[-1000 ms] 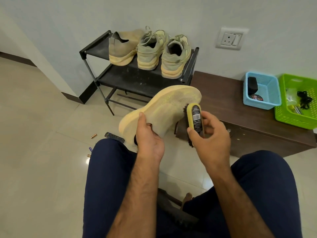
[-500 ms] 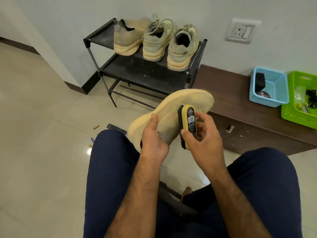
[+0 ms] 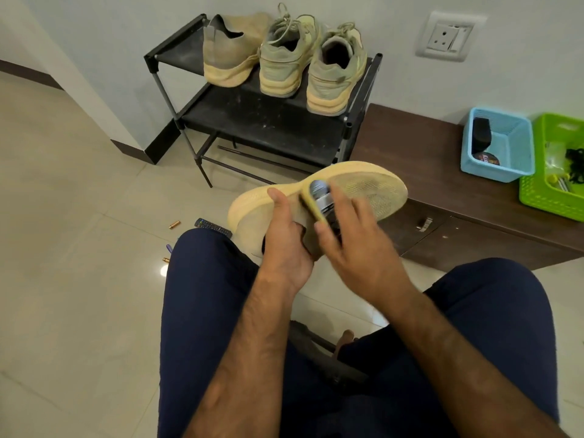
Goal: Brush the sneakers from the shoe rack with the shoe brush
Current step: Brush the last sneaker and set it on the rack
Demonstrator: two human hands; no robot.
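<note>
Brush moved: the shoe brush [image 3: 319,202] has swung from standing edge-on at mid-sole to lying flatter across the sole, closer to the left thumb. Right hand [image 3: 357,248] is motion-blurred, likely mid-stroke. It clamps the brush by its yellow back, fingers curled over it. Left hand [image 3: 284,245] grips the sneaker [image 3: 366,188] near the heel end, thumb on the upturned sole, toe pointing away and right of both hands. Hands are close together above the knees; cannot tell if they touch.

To do it well, by my judgement: firm left grip so the shoe doesn't twist, bristles flat, short strokes toward the toe, extra passes on the gridded tread where dirt lodges.

Sole: pale yellow, rubbery-looking, fine mesh pattern at forefoot, ribbed rim. Brush: oval hard back, dark label, bristles mostly hidden.

Beyond the hands, three sneakers [image 3: 286,61] sit on the shoe rack [image 3: 252,121]: dusty knit-looking uppers, chunky tan soles. Rack is black with a thin tube frame and a dusty shelf.
</note>
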